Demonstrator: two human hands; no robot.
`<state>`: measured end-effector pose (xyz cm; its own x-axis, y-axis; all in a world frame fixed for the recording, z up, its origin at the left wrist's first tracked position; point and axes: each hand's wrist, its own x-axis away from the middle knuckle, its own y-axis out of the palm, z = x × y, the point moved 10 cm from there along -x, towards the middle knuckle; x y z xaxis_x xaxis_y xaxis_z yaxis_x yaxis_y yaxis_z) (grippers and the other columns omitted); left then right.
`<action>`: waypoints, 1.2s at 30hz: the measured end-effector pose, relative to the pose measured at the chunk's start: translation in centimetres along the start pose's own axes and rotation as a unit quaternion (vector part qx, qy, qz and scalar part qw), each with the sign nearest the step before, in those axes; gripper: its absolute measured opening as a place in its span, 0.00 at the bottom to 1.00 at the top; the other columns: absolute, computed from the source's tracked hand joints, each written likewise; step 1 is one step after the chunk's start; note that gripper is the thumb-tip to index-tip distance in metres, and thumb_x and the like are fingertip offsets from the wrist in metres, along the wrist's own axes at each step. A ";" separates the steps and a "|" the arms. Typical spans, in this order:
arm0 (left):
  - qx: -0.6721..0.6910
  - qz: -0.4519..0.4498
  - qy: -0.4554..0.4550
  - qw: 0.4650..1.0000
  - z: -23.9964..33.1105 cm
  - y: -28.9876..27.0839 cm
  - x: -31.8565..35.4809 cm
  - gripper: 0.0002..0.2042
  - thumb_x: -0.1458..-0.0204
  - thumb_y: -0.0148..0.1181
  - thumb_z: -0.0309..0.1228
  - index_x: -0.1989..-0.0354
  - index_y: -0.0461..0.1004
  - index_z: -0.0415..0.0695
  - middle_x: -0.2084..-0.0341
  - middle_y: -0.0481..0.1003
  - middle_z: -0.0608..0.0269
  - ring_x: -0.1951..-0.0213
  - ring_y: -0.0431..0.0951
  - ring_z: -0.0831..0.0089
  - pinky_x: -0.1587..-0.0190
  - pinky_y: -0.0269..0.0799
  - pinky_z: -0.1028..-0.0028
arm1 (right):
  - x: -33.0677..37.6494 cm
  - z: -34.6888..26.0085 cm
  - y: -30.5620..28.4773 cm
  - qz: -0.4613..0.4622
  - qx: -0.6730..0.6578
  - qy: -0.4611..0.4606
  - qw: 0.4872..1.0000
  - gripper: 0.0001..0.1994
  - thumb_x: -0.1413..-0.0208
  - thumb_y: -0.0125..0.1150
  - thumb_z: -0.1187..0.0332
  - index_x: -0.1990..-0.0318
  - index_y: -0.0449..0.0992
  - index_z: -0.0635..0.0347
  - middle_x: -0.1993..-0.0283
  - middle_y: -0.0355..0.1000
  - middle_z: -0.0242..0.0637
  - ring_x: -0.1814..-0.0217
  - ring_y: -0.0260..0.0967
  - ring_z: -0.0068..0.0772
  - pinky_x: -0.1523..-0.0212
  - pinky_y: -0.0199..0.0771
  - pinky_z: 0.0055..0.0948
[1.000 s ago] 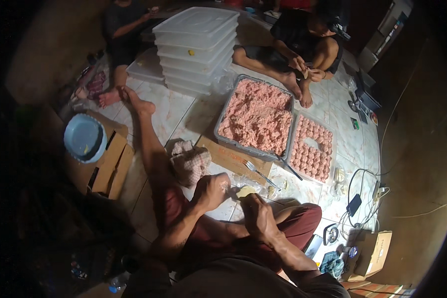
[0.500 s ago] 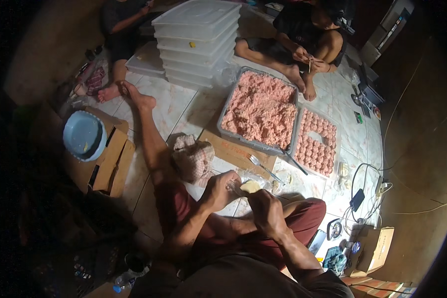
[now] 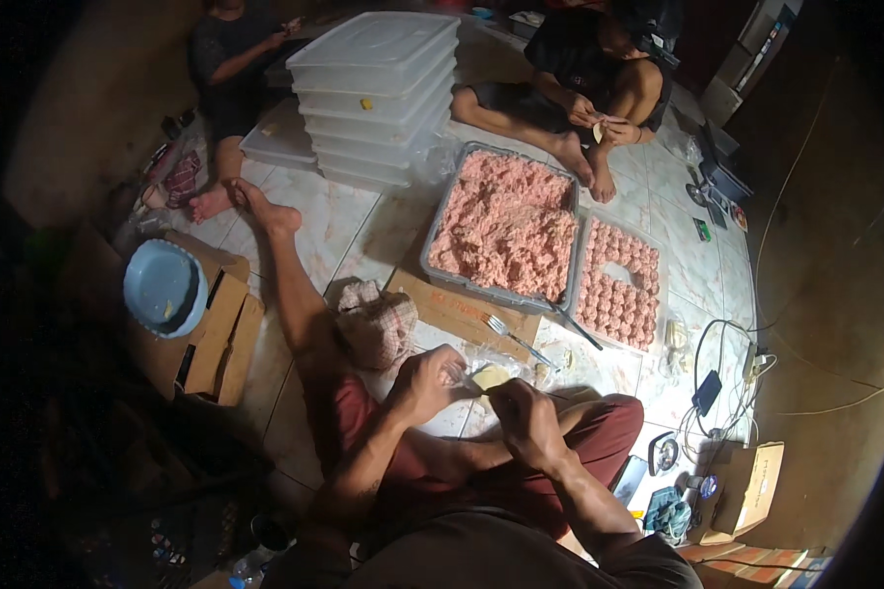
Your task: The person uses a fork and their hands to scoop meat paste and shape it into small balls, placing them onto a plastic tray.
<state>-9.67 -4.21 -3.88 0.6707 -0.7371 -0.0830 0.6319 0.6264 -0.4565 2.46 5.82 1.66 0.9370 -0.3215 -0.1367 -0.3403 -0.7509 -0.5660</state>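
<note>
A thin pale-yellow dough wrapper (image 3: pixel 491 376) is held up between my two hands, above my crossed legs. My left hand (image 3: pixel 428 385) closes on its left side, fingertips pinched together. My right hand (image 3: pixel 526 420) grips the near right edge, the back of the hand covering part of it. Just beyond lie clear plastic (image 3: pixel 506 361) and a fork (image 3: pixel 519 339) resting partly on a cardboard piece (image 3: pixel 442 303). Farther off stands a grey tub (image 3: pixel 501 294) of pink minced filling (image 3: pixel 506 221). Right of it, a clear tray holds rows of filled pink dumplings (image 3: pixel 619 314).
Stacked clear lidded boxes (image 3: pixel 373 88) stand at the back. A blue basin (image 3: pixel 165 290) sits on a cardboard box (image 3: pixel 221 339) at left, near a checked cloth (image 3: pixel 376 322). Cables and a black adapter (image 3: pixel 706 392) lie at right. Two people sit opposite; one (image 3: pixel 599 88) handles a pale wrapper.
The view has shifted slightly, so the tub and boxes appear lower and farther left. The wrapper in my hands has tilted a little; both hands keep their grip. The co-worker's wrapper shows more broadly.
</note>
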 end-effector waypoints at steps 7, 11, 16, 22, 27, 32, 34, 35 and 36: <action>0.029 -0.055 -0.012 0.998 0.4 0.2 -0.4 0.18 0.62 0.78 0.32 0.67 0.75 0.41 0.70 0.77 0.64 0.67 0.75 0.78 0.64 0.72 0.73 | -0.5 0.4 0.5 -0.002 -0.011 -0.014 1.000 0.04 0.41 0.55 0.78 0.61 0.74 0.70 0.69 0.72 0.44 0.66 0.70 0.33 0.65 0.69 0.31; 0.156 -0.012 0.044 0.987 0.0 -1.3 0.4 0.19 0.62 0.78 0.34 0.66 0.75 0.41 0.69 0.78 0.63 0.65 0.78 0.75 0.59 0.73 0.73 | -0.1 -0.3 -3.0 0.039 -0.028 0.046 0.998 0.04 0.41 0.56 0.76 0.63 0.74 0.69 0.71 0.72 0.46 0.69 0.72 0.37 0.66 0.70 0.33; 0.016 0.061 0.045 0.997 0.8 -1.6 0.2 0.16 0.61 0.76 0.31 0.66 0.74 0.42 0.73 0.77 0.57 0.68 0.79 0.63 0.64 0.73 0.67 | -0.4 -1.1 -2.1 0.011 -0.017 0.029 0.999 0.06 0.43 0.58 0.73 0.64 0.75 0.67 0.68 0.73 0.52 0.65 0.73 0.54 0.65 0.71 0.40; -0.088 0.088 0.038 0.992 0.2 -0.9 0.6 0.12 0.56 0.70 0.32 0.69 0.72 0.42 0.73 0.76 0.53 0.68 0.78 0.53 0.67 0.72 0.62 | -0.3 -1.0 -0.2 -0.021 0.011 0.001 1.000 0.05 0.44 0.58 0.74 0.63 0.75 0.68 0.67 0.73 0.53 0.65 0.73 0.54 0.64 0.71 0.40; -0.182 0.056 -0.002 0.982 -1.2 0.2 1.3 0.13 0.51 0.66 0.38 0.71 0.71 0.43 0.74 0.75 0.51 0.70 0.77 0.50 0.69 0.71 0.61 | -1.3 -0.8 -0.2 0.032 0.012 0.025 0.999 0.05 0.46 0.54 0.78 0.63 0.73 0.68 0.64 0.71 0.54 0.60 0.70 0.60 0.61 0.71 0.44; -0.023 0.002 0.037 0.999 0.6 0.5 2.4 0.22 0.57 0.73 0.48 0.69 0.75 0.41 0.75 0.78 0.54 0.71 0.79 0.58 0.67 0.74 0.65 | -6.4 2.5 -3.8 0.155 0.007 0.031 0.987 0.03 0.44 0.52 0.79 0.65 0.72 0.67 0.67 0.70 0.54 0.61 0.70 0.61 0.64 0.70 0.47; 0.014 -0.010 0.092 0.996 0.9 0.4 2.7 0.24 0.61 0.77 0.45 0.64 0.77 0.40 0.73 0.79 0.56 0.70 0.79 0.66 0.64 0.74 0.70 | -9.5 3.4 -5.6 0.195 0.092 -0.047 0.975 0.04 0.43 0.51 0.78 0.64 0.72 0.66 0.68 0.69 0.55 0.63 0.71 0.61 0.65 0.69 0.49; 0.035 -0.006 0.074 0.997 1.3 0.4 2.1 0.24 0.62 0.78 0.45 0.64 0.77 0.40 0.73 0.79 0.57 0.70 0.79 0.67 0.63 0.74 0.70 | -10.6 4.7 -6.2 0.221 0.160 -0.091 0.958 0.04 0.43 0.50 0.77 0.64 0.72 0.65 0.68 0.70 0.55 0.64 0.71 0.61 0.65 0.70 0.50; 0.053 0.000 0.051 0.997 1.9 -0.1 1.7 0.24 0.62 0.78 0.44 0.64 0.77 0.40 0.73 0.78 0.58 0.71 0.78 0.68 0.63 0.74 0.71 | -12.1 7.9 -5.3 0.155 0.241 -0.014 0.958 0.05 0.42 0.49 0.75 0.63 0.72 0.65 0.67 0.70 0.55 0.64 0.72 0.60 0.65 0.71 0.50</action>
<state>-7.79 -5.04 -2.28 0.6316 -0.7552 -0.1751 0.6730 0.6463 -0.3598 -6.45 18.26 -0.08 0.8010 -0.4652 -0.3768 -0.5325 -0.2659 -0.8036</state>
